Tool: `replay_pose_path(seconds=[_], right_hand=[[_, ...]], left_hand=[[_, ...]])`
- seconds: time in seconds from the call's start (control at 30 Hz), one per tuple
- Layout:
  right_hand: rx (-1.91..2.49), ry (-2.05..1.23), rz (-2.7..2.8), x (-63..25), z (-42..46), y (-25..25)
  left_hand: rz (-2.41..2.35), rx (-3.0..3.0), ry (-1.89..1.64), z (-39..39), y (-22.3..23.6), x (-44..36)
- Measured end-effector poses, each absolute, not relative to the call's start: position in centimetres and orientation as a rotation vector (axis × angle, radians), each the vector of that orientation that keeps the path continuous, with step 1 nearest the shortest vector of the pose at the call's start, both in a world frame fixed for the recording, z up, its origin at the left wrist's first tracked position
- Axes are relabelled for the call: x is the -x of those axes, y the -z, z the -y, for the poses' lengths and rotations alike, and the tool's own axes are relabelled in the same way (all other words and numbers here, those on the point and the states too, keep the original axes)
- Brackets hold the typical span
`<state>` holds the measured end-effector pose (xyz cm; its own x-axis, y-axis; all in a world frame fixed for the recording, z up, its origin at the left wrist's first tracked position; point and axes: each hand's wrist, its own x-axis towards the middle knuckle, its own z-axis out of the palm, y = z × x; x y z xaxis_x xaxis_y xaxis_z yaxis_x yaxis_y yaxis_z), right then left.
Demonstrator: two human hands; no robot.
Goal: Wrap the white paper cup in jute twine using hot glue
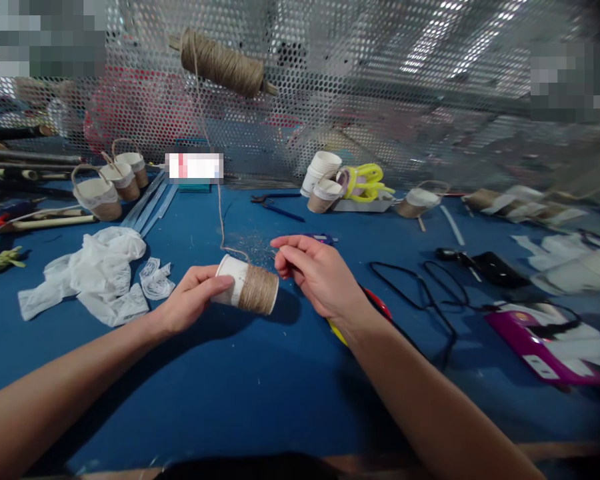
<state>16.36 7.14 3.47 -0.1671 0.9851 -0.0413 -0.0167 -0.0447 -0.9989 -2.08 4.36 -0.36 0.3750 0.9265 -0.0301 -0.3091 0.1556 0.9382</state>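
Note:
My left hand [193,297] grips a white paper cup [231,275] lying on its side above the table, thumb on top near the rim. Brown twine [260,289] is wound around the cup's bottom half, while the half by the rim is bare white. From the cup a strand of twine [221,207] runs up to a big twine spool [223,63] on a rod against the perforated metal screen. Just right of the cup's base, my right hand [325,277] has thumb and fingertips pinched together, apart from the cup. Whatever is between those fingertips is too small to make out.
White lace [100,273] is heaped at the left, with small handled cup baskets [97,197] behind it. Pliers [280,207], stacked white cups [323,170] and yellow-handled scissors [370,180] lie at the back. A black cord [425,293] and purple box [535,347] are at right.

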Motion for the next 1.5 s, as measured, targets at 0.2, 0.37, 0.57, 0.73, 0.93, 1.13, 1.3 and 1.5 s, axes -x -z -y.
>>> replay_pose_path(seconds=[0.2,0.37,0.57,0.73,0.93,1.13,1.3,1.5], right_hand=[[1.146,-1.22,1.475,-16.4,-6.7,-3.4],[1.148,-1.035,1.657,-16.3,-6.4,-3.3],[1.193,-1.199,1.967,-15.9,-5.8,-2.8],[1.15,-1.123,1.977,-15.7,-5.9,-2.2],[1.038,-0.911,2.063,-15.7,-5.7,-2.5],[0.965,-0.972,1.866,-16.8,-5.2,-3.1],[1.089,-1.393,1.454,-17.2,-4.7,-2.7],[1.208,-1.174,1.56,-17.5,-5.1,-2.0]], left_hand=[[-0.78,-1.032,-1.017,-4.5,0.6,2.0],[-0.813,-1.042,-1.035,-4.7,0.8,1.8],[-0.818,-1.025,-1.047,-4.7,0.7,1.7],[-0.823,-1.163,-1.102,-4.7,0.7,2.0],[-0.809,-0.946,-1.101,-5.0,-0.2,1.8],[-0.813,-0.795,-1.041,-5.0,-0.3,1.5],[-0.847,-0.83,-1.028,-5.0,0.6,1.5],[-0.916,-1.13,-0.996,-4.5,0.7,1.4]])
